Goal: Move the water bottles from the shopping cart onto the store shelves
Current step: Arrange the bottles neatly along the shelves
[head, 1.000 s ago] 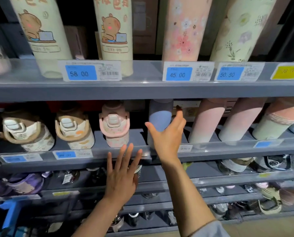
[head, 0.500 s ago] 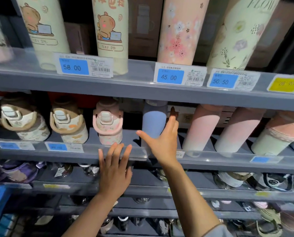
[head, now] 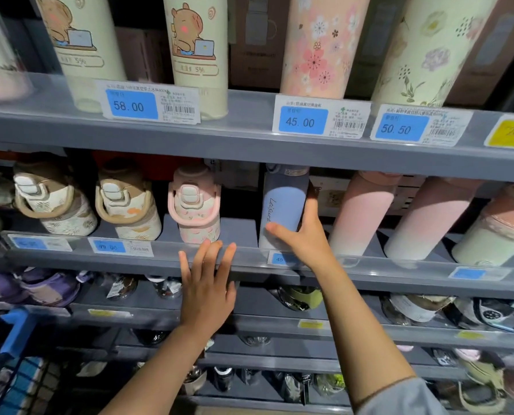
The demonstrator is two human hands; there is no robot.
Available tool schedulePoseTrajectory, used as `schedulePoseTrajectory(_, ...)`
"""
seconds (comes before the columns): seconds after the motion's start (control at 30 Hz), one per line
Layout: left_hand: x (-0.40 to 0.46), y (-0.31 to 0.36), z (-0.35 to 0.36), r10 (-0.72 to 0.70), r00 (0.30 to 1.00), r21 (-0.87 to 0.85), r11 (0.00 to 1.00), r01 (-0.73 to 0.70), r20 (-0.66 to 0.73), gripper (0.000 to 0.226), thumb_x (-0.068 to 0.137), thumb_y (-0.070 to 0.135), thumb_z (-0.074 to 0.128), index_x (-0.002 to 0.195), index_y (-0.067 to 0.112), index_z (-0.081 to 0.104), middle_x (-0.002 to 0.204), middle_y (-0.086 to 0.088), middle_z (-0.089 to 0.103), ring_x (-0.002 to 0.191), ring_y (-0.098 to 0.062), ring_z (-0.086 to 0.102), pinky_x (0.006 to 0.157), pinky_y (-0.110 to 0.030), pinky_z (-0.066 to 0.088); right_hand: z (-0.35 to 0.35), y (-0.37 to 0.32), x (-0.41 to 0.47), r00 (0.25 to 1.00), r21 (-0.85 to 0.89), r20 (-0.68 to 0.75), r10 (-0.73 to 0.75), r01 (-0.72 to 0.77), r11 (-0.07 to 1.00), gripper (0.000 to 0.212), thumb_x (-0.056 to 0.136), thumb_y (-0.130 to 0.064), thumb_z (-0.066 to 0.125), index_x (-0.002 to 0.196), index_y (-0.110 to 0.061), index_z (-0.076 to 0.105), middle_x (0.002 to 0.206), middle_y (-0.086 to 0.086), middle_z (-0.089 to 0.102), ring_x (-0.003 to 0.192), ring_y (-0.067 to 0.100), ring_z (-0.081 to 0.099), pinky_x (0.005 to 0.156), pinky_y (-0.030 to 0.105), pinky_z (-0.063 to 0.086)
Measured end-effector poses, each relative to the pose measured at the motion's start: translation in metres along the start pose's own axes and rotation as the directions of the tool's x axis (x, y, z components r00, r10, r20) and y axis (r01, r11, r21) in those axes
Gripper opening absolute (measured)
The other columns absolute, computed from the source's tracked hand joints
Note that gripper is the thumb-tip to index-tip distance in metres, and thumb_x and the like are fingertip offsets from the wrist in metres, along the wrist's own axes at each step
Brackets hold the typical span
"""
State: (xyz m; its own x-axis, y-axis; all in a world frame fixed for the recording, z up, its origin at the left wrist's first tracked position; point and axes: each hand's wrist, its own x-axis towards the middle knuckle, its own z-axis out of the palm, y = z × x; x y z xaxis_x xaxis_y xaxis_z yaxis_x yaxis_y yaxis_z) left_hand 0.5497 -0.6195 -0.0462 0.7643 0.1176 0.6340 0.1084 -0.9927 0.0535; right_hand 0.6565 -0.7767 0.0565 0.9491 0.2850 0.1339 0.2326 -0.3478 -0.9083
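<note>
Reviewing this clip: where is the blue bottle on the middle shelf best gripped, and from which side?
Grip the blue bottle round its smooth lower body, from the front. It stands upright; the shelf above hides its cap, and a pink bottle crowds its right. The right hand already wraps it there.

Your right hand (head: 306, 235) sits on the right side of the upright bottle (head: 282, 205) on the middle shelf (head: 160, 262); your left hand (head: 205, 292) lies at that shelf's front edge, left of the bottle; the cart (head: 7, 369) stands at near left.
</note>
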Motion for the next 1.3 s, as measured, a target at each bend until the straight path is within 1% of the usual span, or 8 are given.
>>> schedulePoseTrajectory(0.2,-0.002,-0.004,0.002,0.012,1.000,0.001,1.000,-0.012,0.014,0.089,0.059,0.014,0.082,0.137,0.014,0.039,0.135,-0.013,0.037,0.131,-0.035,0.034,0.104,-0.070,0.029,0.025,-0.014,-0.001,0.940,-0.163,-0.333,-0.075,0.021,0.986,0.076,0.060,-0.050,0.084,0.101,-0.018,0.029,0.107,-0.001,0.035,0.104,0.023,0.046,0.082,0.041,0.047)
schedulePoseTrajectory(0.47,-0.002,-0.006,0.002,0.022,0.999,0.007,1.000,-0.022,0.043,0.089,0.060,0.016,0.082,0.138,0.015,0.038,0.136,-0.013,0.037,0.131,-0.035,0.034,0.105,-0.069,0.028,-0.001,-0.007,0.002,0.998,0.006,-0.068,0.018,-0.017,1.000,0.057,0.072,-0.024,0.082,0.103,-0.014,0.035,0.094,-0.005,0.057,0.081,0.004,0.058,0.067,0.025,0.055)
schedulePoseTrajectory(0.63,-0.001,-0.008,0.000,0.025,0.997,0.003,1.000,-0.025,0.068,0.089,0.061,0.016,0.081,0.139,0.015,0.038,0.136,-0.013,0.037,0.132,-0.035,0.034,0.105,-0.069,0.028,0.001,-0.007,-0.001,0.998,0.045,-0.064,0.006,-0.003,0.999,0.056,0.074,-0.021,0.081,0.105,-0.010,0.035,0.095,-0.006,0.058,0.084,0.008,0.061,0.070,0.029,0.057)
schedulePoseTrajectory(0.8,-0.002,-0.010,0.002,0.052,0.998,-0.011,0.999,-0.051,0.045,0.089,0.062,0.015,0.080,0.140,0.015,0.037,0.137,-0.013,0.037,0.133,-0.035,0.034,0.105,-0.071,0.026,0.007,0.002,-0.013,0.995,0.005,-0.099,-0.022,0.023,1.000,0.077,0.068,-0.047,0.079,0.124,-0.024,0.031,0.127,0.001,0.053,0.114,0.017,0.056,0.089,0.037,0.053)
schedulePoseTrajectory(0.9,-0.004,-0.011,0.007,0.054,0.998,-0.038,0.998,-0.054,-0.009,0.090,0.065,0.015,0.079,0.144,0.016,0.034,0.141,-0.013,0.036,0.135,-0.035,0.031,0.107,-0.070,0.021,0.007,0.005,-0.041,0.979,-0.080,-0.185,-0.080,0.066,0.995,0.098,0.073,-0.048,0.077,0.148,-0.030,0.018,0.151,-0.006,0.029,0.133,0.002,0.032,0.106,0.024,0.032)
schedulePoseTrajectory(0.97,-0.006,-0.012,0.011,0.058,0.998,-0.050,0.997,-0.060,-0.040,0.085,0.073,0.017,0.071,0.147,0.017,0.029,0.143,-0.014,0.034,0.137,-0.035,0.029,0.108,-0.071,0.020,0.004,0.011,-0.062,0.942,-0.202,-0.290,-0.170,0.114,0.973,0.086,0.078,-0.043,0.075,0.147,-0.023,0.028,0.142,-0.008,0.037,0.131,0.006,0.037,0.102,0.019,0.033)
schedulePoseTrajectory(1.1,-0.007,-0.015,0.012,0.083,0.996,-0.075,0.993,-0.086,-0.042,0.073,0.082,0.027,0.048,0.149,0.019,0.021,0.145,-0.014,0.032,0.139,-0.035,0.027,0.110,-0.070,0.017,-0.009,0.023,-0.079,0.770,-0.233,-0.600,-0.217,0.092,0.968,0.066,0.079,-0.044,0.067,0.134,-0.014,0.044,0.125,-0.005,0.043,0.118,0.021,0.046,0.098,0.035,0.042)
schedulePoseTrajectory(1.3,-0.005,-0.014,0.008,0.060,0.998,-0.084,0.995,-0.061,-0.018,0.063,0.083,0.030,0.043,0.144,0.015,0.034,0.142,-0.014,0.035,0.136,-0.036,0.029,0.109,-0.069,0.019,-0.030,0.014,-0.028,0.673,0.029,-0.738,0.049,-0.041,0.999,0.098,0.071,-0.039,0.082,0.147,-0.014,0.025,0.146,0.007,0.031,0.135,0.019,0.032,0.108,0.035,0.032)
